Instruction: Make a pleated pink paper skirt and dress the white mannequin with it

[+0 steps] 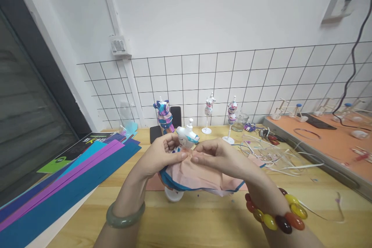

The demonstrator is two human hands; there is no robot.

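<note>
Right in front of me stands a small white dress-form mannequin [188, 135] with blue trim near its shoulder. A pink paper skirt with a blue edge [200, 176] spreads from its waist, hiding most of the stand apart from the round white base [173, 194]. My left hand [164, 151] pinches the gathered top of the skirt between thumb and fingers on the left side. On the right, my right hand [216, 157] presses its thumb and fingers onto the same gathers. The two thumbs nearly meet at the waist.
Behind are a purple-blue dressed mannequin [164, 115] and two small mannequins on stands [207, 112]. Coloured paper sheets [95, 168] lie left. Paper strips [279, 155], a glass cup [240, 122] and an orange-topped board [316, 139] are to the right.
</note>
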